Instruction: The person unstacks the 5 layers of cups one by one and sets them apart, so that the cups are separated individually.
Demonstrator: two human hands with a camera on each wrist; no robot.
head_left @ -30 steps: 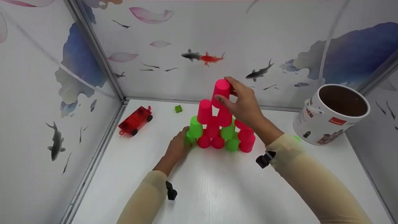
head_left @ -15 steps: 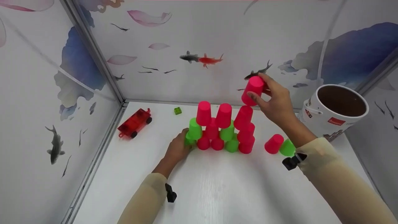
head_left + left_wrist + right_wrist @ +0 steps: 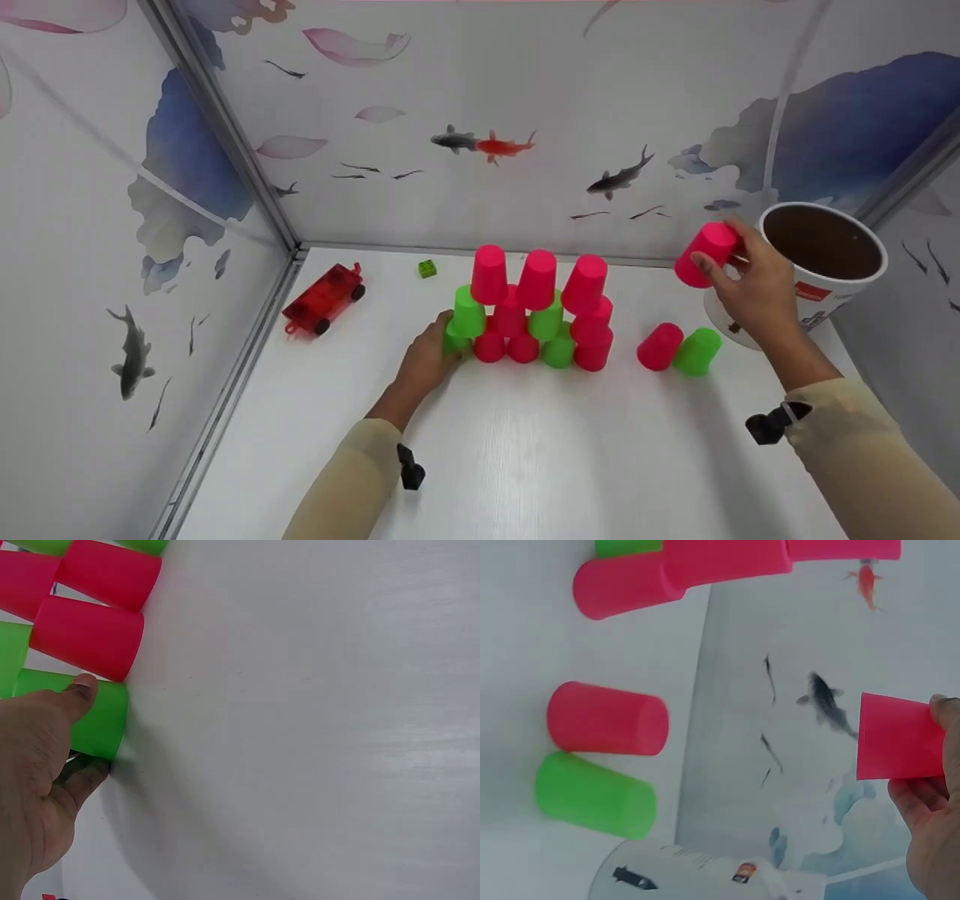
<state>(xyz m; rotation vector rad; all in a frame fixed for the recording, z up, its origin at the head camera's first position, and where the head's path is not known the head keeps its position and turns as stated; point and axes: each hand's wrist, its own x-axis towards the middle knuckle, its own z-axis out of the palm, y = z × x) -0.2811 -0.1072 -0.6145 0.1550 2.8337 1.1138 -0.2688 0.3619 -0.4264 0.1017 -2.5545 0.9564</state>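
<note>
My right hand point(image 3: 763, 289) grips an upside-down pink cup point(image 3: 701, 259) in the air, just left of the bucket in the head view. Thumb and fingers lie on opposite sides of it. At centre stands a stack of pink and green cups, all mouth down, in three tiers. Three pink cups form its top tier, the middle one point(image 3: 537, 280) among them. My left hand point(image 3: 427, 356) holds the green cup point(image 3: 103, 724) at the bottom left corner, thumb on its near side and fingers beyond. A pink cup point(image 3: 660, 346) and a green cup point(image 3: 698, 351) stand right of the stack.
A large white bucket point(image 3: 814, 296) with a brown inside stands at the back right. On the left are a red toy wagon point(image 3: 324, 300) and a small green block point(image 3: 427, 268). Printed wall panels point(image 3: 390, 202) enclose the white table point(image 3: 510, 457).
My right hand has carried the pink cup off the stack's top and rightward toward the bucket. The two cups at right, earlier behind the arm, now show. The left hand stays put.
</note>
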